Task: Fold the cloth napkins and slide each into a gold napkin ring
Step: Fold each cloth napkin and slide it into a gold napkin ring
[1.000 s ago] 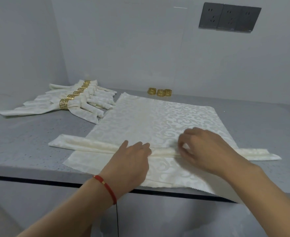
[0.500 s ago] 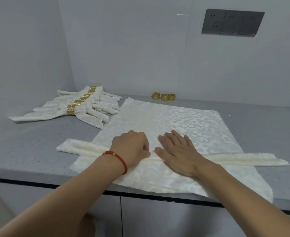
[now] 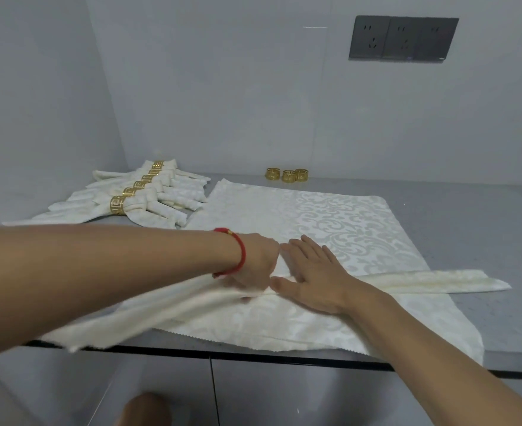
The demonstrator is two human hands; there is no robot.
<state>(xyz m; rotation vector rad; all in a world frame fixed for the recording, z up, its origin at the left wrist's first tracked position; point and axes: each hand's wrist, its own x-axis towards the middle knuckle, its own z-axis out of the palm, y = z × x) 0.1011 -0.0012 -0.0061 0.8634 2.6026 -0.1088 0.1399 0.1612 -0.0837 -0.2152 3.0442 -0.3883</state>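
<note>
Head view: at the left, finished napkins lie ringed. At the centre, the folded strip is pinched by the left hand and lifted; the flat right hand presses its middle. Spare gold rings wait at the upper centre. If pressure is lost, the pleats could be opened.

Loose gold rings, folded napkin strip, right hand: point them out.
loose gold rings (image 3: 288, 175), head view, middle ring's front.
folded napkin strip (image 3: 438, 279), head view, its right half.
right hand (image 3: 316, 279), head view, back of hand.
</note>
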